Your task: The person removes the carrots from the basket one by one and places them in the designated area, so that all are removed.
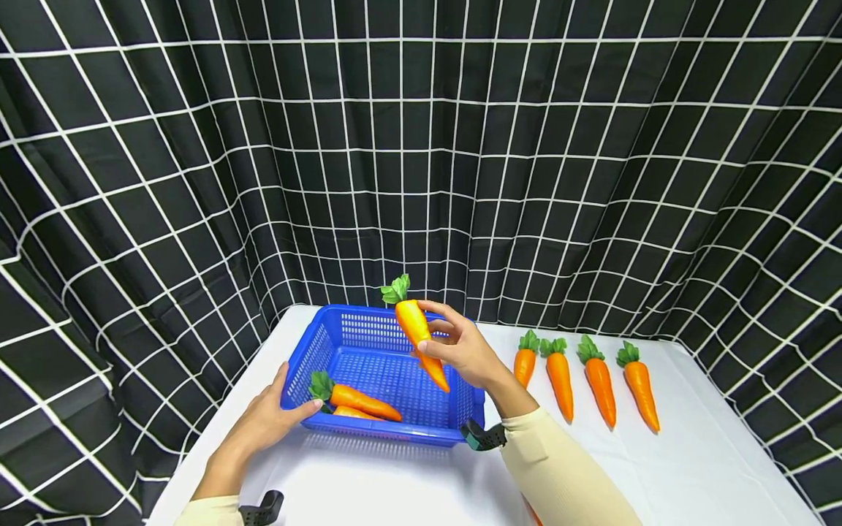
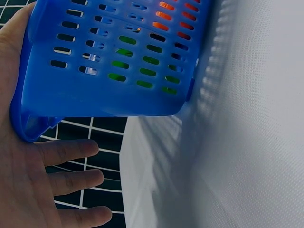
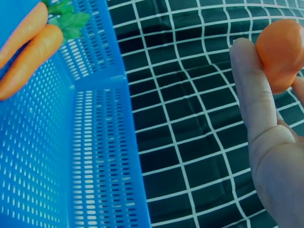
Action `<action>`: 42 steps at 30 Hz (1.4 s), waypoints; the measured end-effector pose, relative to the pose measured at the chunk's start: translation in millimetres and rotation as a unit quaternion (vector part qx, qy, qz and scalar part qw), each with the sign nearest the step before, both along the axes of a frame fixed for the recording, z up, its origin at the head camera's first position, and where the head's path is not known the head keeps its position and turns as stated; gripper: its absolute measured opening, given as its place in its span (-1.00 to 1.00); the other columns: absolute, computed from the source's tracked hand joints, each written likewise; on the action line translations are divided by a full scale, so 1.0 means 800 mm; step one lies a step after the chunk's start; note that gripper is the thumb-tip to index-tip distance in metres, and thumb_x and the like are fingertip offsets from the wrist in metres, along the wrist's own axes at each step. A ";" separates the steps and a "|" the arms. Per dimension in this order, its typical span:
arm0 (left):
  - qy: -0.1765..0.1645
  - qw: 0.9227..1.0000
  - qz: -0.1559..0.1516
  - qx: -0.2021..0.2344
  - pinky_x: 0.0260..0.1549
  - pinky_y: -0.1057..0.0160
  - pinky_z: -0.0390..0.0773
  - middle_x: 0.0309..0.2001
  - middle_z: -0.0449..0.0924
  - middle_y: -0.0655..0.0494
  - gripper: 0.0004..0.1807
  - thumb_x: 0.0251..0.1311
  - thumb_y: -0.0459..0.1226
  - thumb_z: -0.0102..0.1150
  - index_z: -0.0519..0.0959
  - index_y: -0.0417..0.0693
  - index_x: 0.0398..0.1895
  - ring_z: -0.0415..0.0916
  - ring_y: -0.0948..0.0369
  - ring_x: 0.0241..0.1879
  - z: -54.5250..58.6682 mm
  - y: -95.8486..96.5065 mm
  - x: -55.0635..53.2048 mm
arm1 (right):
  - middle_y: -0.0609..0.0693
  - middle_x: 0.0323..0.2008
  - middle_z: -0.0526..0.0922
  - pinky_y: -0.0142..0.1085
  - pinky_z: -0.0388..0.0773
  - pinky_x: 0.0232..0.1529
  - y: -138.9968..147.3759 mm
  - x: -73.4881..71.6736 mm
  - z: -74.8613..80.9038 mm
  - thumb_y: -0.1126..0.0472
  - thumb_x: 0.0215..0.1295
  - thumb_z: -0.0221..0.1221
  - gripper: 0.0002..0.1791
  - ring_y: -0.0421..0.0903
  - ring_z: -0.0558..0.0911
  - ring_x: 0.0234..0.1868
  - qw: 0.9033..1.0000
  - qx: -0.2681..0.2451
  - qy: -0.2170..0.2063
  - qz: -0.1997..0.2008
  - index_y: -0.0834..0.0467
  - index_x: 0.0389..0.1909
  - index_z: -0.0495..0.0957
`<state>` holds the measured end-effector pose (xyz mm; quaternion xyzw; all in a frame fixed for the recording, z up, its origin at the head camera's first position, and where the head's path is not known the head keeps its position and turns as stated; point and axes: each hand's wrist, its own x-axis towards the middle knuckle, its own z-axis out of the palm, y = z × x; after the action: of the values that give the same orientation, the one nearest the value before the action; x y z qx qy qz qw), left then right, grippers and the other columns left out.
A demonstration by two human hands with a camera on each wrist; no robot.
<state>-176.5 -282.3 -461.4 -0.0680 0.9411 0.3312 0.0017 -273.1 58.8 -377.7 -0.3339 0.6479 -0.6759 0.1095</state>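
Note:
My right hand [image 1: 465,353] pinches an orange carrot [image 1: 411,321] with green leaves between thumb and fingers. The carrot hangs tilted over the blue basket [image 1: 395,431], leaves up and tip pointing down to the right. In the right wrist view only the carrot's rounded orange end [image 3: 280,54] shows beside the fingers. At the basket's near left corner rests my left hand [image 1: 263,420], its thumb at the rim. Three of its fingers [image 2: 76,183] stretch out straight and spread outside the wall. Two carrots [image 3: 35,54] lie side by side in the basket.
To the right of the basket, several carrots lie in a row on the white tabletop [image 1: 697,446], the rightmost carrot [image 1: 641,394] apart from the others. The right forearm partly covers the nearest ones. A black curtain [image 1: 414,175] with white grid lines encloses the table.

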 end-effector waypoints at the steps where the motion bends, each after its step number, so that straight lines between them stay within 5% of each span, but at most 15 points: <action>1: 0.000 1.000 0.000 -0.001 0.13 -0.36 0.17 0.36 0.07 -0.48 0.23 0.08 0.32 0.15 -0.24 -0.18 0.53 0.12 -0.37 0.27 0.000 0.000 0.000 | 0.33 -0.02 0.50 0.06 0.61 -0.22 0.003 0.002 0.000 0.39 0.25 0.23 -0.33 0.26 0.67 -0.17 1.000 0.001 0.004 -0.002 0.01 0.37 0.31; 16: -0.005 1.000 -0.004 -0.002 0.14 -0.37 0.14 0.37 0.01 -0.50 0.24 0.09 0.32 0.14 -0.27 -0.21 0.52 0.08 -0.39 0.29 0.001 0.001 0.000 | 0.33 -0.06 0.48 0.06 0.61 -0.26 0.049 0.031 -0.004 0.41 0.24 0.23 -0.31 0.23 0.66 -0.13 0.999 -0.018 0.017 -0.034 0.10 0.39 0.28; 42: -0.005 1.000 -0.017 0.004 0.12 -0.37 0.17 0.36 0.02 -0.52 0.27 0.07 0.36 0.11 -0.32 -0.20 0.52 0.13 -0.40 0.26 0.001 -0.002 0.001 | 0.39 -0.19 0.42 0.00 0.63 -0.37 0.131 0.075 -0.023 0.45 0.24 0.23 -0.34 0.25 0.68 -0.23 0.982 -0.027 0.031 -0.183 0.19 0.37 0.30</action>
<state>-175.5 -283.7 -460.7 -0.0537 0.9406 0.3349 0.0121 -213.0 163.2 -396.0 -0.2334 0.6828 -0.6909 -0.0445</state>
